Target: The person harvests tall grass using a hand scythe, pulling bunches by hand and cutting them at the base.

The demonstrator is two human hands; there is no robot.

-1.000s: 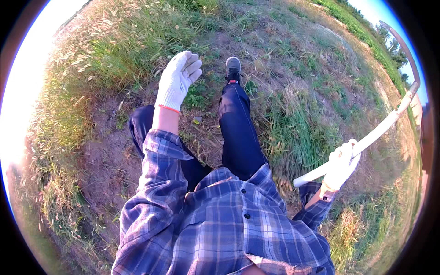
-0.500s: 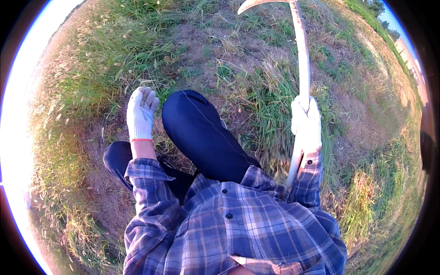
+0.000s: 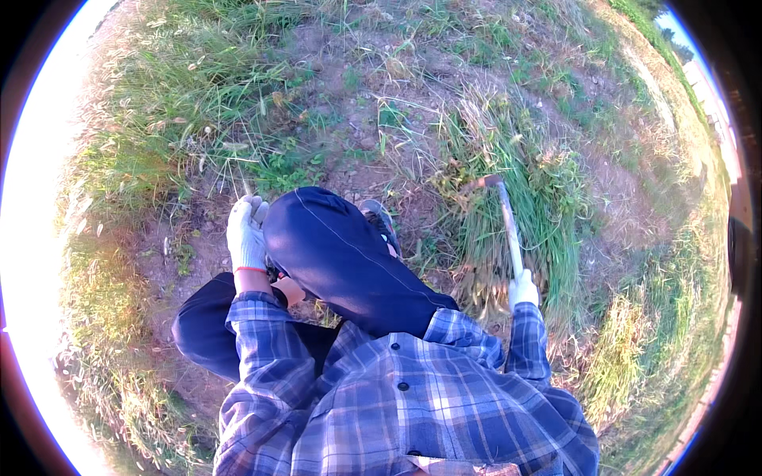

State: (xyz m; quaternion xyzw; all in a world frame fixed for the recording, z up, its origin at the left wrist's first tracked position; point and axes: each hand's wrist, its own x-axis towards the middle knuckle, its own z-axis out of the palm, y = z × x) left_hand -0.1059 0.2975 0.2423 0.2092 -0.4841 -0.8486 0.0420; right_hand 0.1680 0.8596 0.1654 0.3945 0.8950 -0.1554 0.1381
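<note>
Evidently, the right hand (image 3: pixel 524 290) was wrapped round the near end of the sickle (image 3: pixel 509 226), over the grass clump (image 3: pixel 544 206) on the right, while the left hand (image 3: pixel 247 232) curled by the knee (image 3: pixel 311 226), its grip unclear.

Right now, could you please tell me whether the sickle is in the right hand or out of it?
In: the gloved right hand wraps around the sickle by its pale handle; its blade is over green grass, contact unclear.

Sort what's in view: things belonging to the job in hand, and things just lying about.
In the job:
- sickle, in the gloved right hand's grip
- grass clump by its blade, seemingly

Just there:
- yellowish tuft, lower right
- tall grass, upper left
</note>
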